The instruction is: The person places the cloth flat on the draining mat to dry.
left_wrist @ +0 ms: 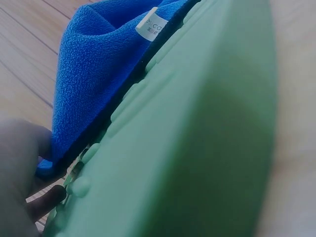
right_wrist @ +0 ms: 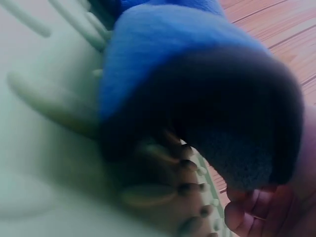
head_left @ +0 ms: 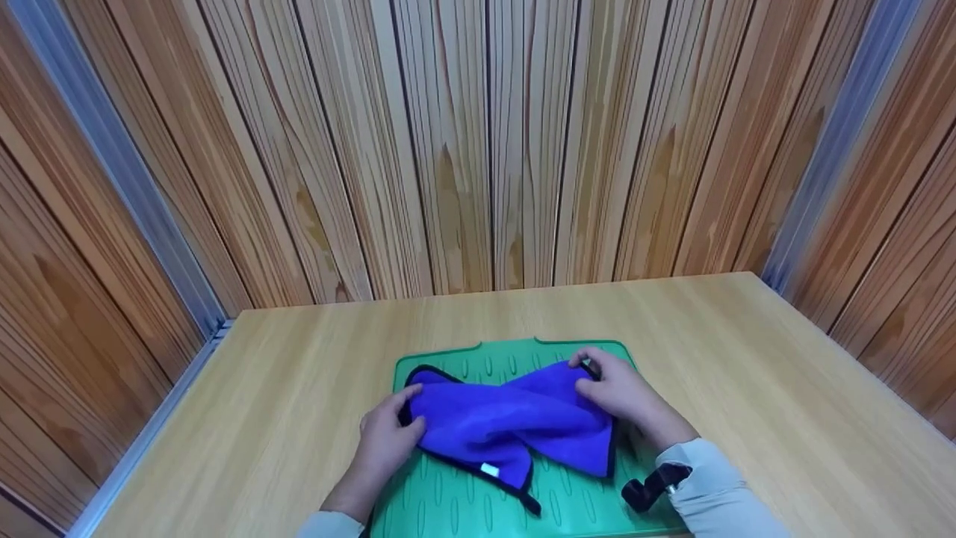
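Observation:
A blue-purple microfibre towel (head_left: 478,411) with black edging lies crumpled, with a crossing fold, over a green ribbed mat (head_left: 448,501). My left hand (head_left: 387,437) grips the towel's left edge between thumb and fingers; in the left wrist view the towel (left_wrist: 94,74) rises from that hand. At the far right corner, my right hand (head_left: 624,388) pinches the towel's edge. The right wrist view has the towel (right_wrist: 148,39) curving close to the camera, its dark border blurred, with fingertips at the rim. A white label (head_left: 490,470) and a black loop (head_left: 532,505) are at the near edge.
The mat rests on a light wooden table (head_left: 299,388). Wood-panelled walls (head_left: 463,149) stand behind and at both sides, with metal strips (head_left: 127,164) at the corners. A black device (head_left: 653,486) sits at the right sleeve.

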`<state>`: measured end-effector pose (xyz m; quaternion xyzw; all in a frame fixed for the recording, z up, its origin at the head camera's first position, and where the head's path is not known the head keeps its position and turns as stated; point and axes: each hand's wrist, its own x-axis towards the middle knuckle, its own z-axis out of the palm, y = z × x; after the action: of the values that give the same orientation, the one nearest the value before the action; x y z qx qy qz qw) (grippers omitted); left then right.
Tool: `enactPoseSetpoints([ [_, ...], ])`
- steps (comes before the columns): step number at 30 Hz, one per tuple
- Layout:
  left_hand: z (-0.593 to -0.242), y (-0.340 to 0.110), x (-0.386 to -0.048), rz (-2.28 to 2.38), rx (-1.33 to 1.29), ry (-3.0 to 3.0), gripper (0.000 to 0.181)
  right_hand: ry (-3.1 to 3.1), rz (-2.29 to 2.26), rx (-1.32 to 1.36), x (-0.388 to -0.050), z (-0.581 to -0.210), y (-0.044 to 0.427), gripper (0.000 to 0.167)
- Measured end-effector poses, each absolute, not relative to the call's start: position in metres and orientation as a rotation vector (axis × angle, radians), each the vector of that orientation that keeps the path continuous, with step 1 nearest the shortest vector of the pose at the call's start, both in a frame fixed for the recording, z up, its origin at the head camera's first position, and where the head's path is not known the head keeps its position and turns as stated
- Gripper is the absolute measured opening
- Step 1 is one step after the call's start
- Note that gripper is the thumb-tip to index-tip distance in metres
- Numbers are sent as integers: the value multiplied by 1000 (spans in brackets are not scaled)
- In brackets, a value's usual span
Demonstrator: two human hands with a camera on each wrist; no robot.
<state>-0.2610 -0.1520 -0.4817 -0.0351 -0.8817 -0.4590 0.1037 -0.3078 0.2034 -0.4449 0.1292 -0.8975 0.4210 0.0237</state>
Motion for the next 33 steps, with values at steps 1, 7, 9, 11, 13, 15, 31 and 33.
enactPoseSetpoints([
  [1, -482, -152, -261, -1363, -88, -2603, 48, -2791, 1306, 400, -308, -444, 204, 25],
  [7, -481, -151, -260, -1348, -77, -2622, 38, -2941, 1320, 433, -304, -441, 204, 31],
  [9, -481, -151, -260, -1330, -106, -2617, 36, -2966, 1307, 463, -303, -442, 204, 40],
  [11, -481, -151, -260, -1325, -131, -2610, 36, -2979, 1298, 483, -302, -442, 204, 50],
  [13, -482, -151, -260, -1319, -143, -2608, 36, -2981, 1286, 511, -303, -443, 205, 56],
  [15, -482, -151, -260, -1325, -145, -2608, 37, -2976, 1266, 539, -304, -444, 205, 57],
  [31, -484, -152, -261, -1457, -142, -2552, 38, -2742, 1304, 483, -309, -444, 206, 26],
  [33, -484, -152, -261, -1444, -155, -2562, 38, -2750, 1285, 469, -310, -444, 207, 26],
])
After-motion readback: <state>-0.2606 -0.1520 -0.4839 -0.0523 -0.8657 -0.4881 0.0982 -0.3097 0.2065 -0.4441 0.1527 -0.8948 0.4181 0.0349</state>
